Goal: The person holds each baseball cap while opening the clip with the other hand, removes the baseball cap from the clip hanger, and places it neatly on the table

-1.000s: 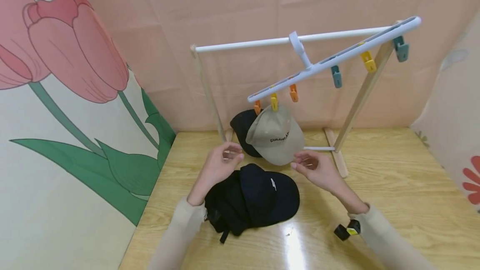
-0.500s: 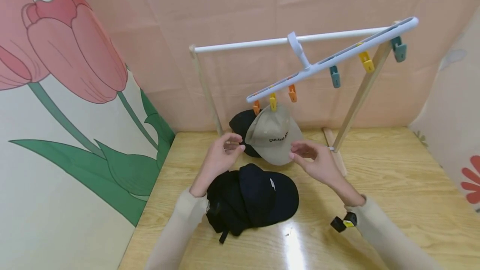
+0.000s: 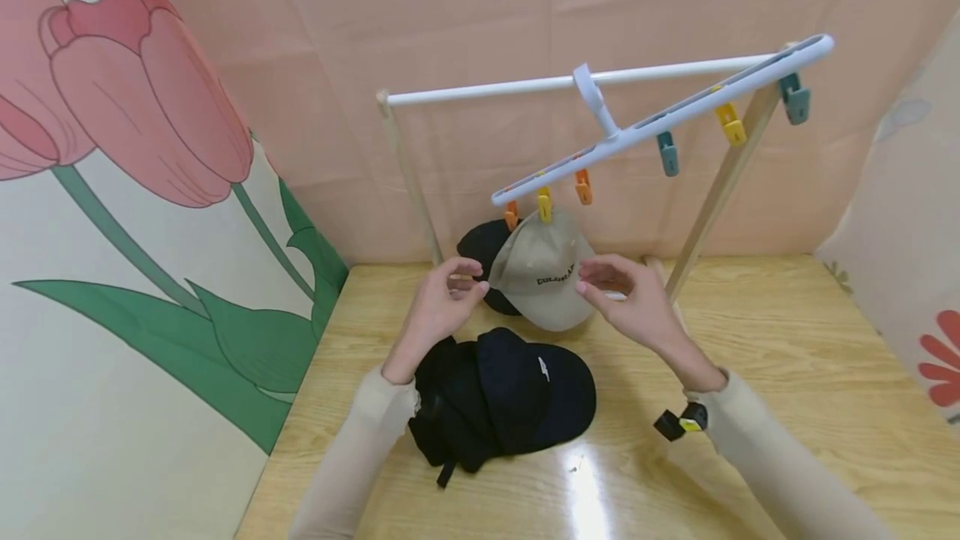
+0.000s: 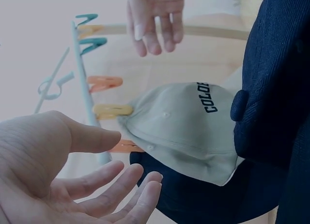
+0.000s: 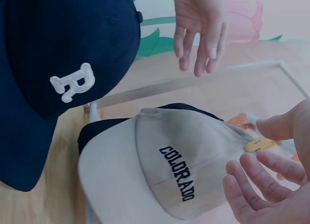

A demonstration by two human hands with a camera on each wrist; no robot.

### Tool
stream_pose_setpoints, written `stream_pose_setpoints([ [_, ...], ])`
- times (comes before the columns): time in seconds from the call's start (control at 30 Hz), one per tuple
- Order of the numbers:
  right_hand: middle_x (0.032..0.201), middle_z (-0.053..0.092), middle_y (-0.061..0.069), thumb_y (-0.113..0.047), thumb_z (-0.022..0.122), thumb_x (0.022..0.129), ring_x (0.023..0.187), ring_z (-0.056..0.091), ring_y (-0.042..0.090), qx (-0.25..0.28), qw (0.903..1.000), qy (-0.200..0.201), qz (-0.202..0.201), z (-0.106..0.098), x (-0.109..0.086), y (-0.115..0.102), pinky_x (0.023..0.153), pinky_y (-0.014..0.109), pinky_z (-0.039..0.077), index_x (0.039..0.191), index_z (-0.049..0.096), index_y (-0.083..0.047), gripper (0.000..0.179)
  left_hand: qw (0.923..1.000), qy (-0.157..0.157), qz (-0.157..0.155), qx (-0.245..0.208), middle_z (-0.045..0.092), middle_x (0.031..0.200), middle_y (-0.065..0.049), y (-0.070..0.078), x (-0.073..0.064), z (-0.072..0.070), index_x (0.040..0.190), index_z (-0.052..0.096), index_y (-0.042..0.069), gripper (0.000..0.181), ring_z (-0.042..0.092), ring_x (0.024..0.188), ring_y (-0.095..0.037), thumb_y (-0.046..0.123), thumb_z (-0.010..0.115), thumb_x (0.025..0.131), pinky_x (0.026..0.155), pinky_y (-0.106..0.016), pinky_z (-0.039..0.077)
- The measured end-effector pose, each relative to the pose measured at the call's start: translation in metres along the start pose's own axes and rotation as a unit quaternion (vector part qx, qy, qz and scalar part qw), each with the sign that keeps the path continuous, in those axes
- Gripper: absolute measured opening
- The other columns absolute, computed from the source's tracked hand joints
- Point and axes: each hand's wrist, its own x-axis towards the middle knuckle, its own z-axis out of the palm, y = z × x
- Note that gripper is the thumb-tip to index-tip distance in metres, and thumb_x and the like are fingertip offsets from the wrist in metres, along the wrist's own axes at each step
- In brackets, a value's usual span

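A beige cap (image 3: 547, 290) lettered COLORADO hangs from a yellow clip (image 3: 545, 205) on the pale clip hanger (image 3: 660, 119). Partly hidden behind it, a dark cap (image 3: 480, 247) hangs under an orange clip (image 3: 512, 215). My left hand (image 3: 441, 300) hovers left of the two hanging caps, fingers bent loosely around nothing. On the other side, my right hand (image 3: 633, 302) is held in front of the beige cap's right edge, also holding nothing. Nearer to me, a navy cap (image 3: 525, 398) with a white R (image 5: 75, 82) lies against black headwear (image 3: 448, 411) on the table.
The hanger hooks over the white rod (image 3: 480, 90) of a wooden stand (image 3: 708, 207) at the back of the wood-grain table (image 3: 810, 407). Several other clips, among them a teal clip (image 3: 667, 154), dangle from it. A tulip-printed panel (image 3: 142, 190) stands on the left.
Both hands have risen slightly, away from the caps on the table and up beside the hanging ones. The caps and hanger keep their places.
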Motion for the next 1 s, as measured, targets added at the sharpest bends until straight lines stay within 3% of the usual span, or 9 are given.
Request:
stream_pose_setpoints([
  [0.1,0.112,0.078,0.019,-0.005,0.081,0.095,0.098,0.071,0.001,-0.004,1.0000,0.006,-0.006,-0.001,0.004,-0.004,0.091,0.019,0.059,0.125,0.073,0.001,0.032,1.0000,0.003,-0.001,0.003,0.071,0.130,-0.020,-0.001,0.001,0.001,0.125,0.071,0.007,0.026,0.074,0.114,-0.036,0.014,0.075,0.100,0.095,-0.050,0.062],
  [0.27,0.116,0.079,0.015,-0.010,0.080,0.097,0.104,0.074,0.016,-0.017,0.9997,0.014,-0.006,-0.001,0.011,-0.012,0.094,0.021,0.059,0.129,0.072,0.002,0.036,1.0000,0.009,0.001,0.000,0.072,0.129,-0.016,-0.001,0.004,0.003,0.126,0.070,0.005,0.028,0.075,0.114,-0.033,0.014,0.076,0.100,0.099,-0.047,0.061],
  [0.43,0.122,0.078,0.016,-0.014,0.079,0.099,0.110,0.074,0.028,-0.027,0.9995,0.016,-0.005,-0.001,0.019,-0.019,0.098,0.030,0.059,0.133,0.072,-0.002,0.037,0.9998,0.007,0.006,-0.016,0.071,0.131,-0.022,0.000,0.007,0.005,0.131,0.068,-0.002,0.034,0.073,0.116,-0.036,0.012,0.075,0.100,0.103,-0.047,0.060],
  [0.6,0.127,0.076,0.019,-0.013,0.077,0.099,0.114,0.073,0.033,-0.022,0.9996,0.017,-0.010,0.001,0.025,-0.021,0.102,0.042,0.058,0.135,0.070,-0.001,0.039,0.9998,0.010,0.009,-0.014,0.070,0.133,-0.021,0.003,0.011,0.006,0.132,0.069,0.002,0.034,0.073,0.116,-0.035,0.013,0.075,0.100,0.103,-0.050,0.059],
  [1.0,0.142,0.070,0.017,-0.014,0.076,0.100,0.125,0.069,0.039,-0.039,0.9987,0.030,-0.014,0.011,0.041,-0.030,0.109,0.058,0.053,0.142,0.066,-0.002,0.044,0.9995,0.017,0.023,0.011,0.070,0.137,-0.018,0.006,0.021,0.011,0.135,0.068,0.002,0.038,0.071,0.122,-0.040,0.015,0.075,0.100,0.104,-0.054,0.058],
])
